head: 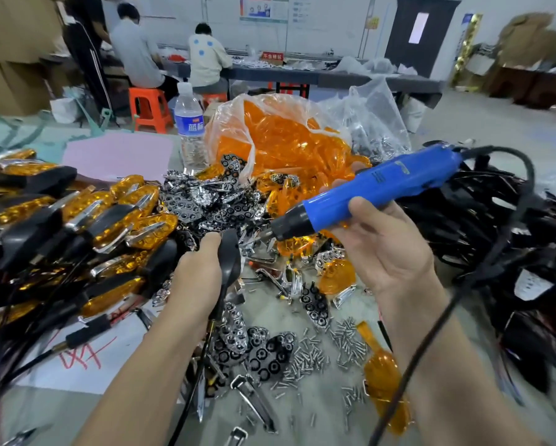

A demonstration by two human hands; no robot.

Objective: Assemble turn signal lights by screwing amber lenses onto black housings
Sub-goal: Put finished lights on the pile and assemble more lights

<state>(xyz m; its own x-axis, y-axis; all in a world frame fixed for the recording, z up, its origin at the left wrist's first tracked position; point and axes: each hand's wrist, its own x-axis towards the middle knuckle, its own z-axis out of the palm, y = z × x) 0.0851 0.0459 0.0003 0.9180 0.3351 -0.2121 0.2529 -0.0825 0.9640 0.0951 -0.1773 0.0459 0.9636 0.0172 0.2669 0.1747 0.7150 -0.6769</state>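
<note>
Above a cluttered workshop desk (45, 413), the left hand (196, 278) grips a black housing (230, 255) at centre, the right hand (389, 252) curls around a blue screwdriver (366, 191) beside it, amber lenses (337, 275) and screws (312, 355) scattered around.

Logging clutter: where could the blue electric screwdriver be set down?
Bare: pink sheet between clear water bottle and finished amber lights pile; grey tabletop lower left, mostly. Crowded: centre, with chrome reflectors and silver screws.
</note>
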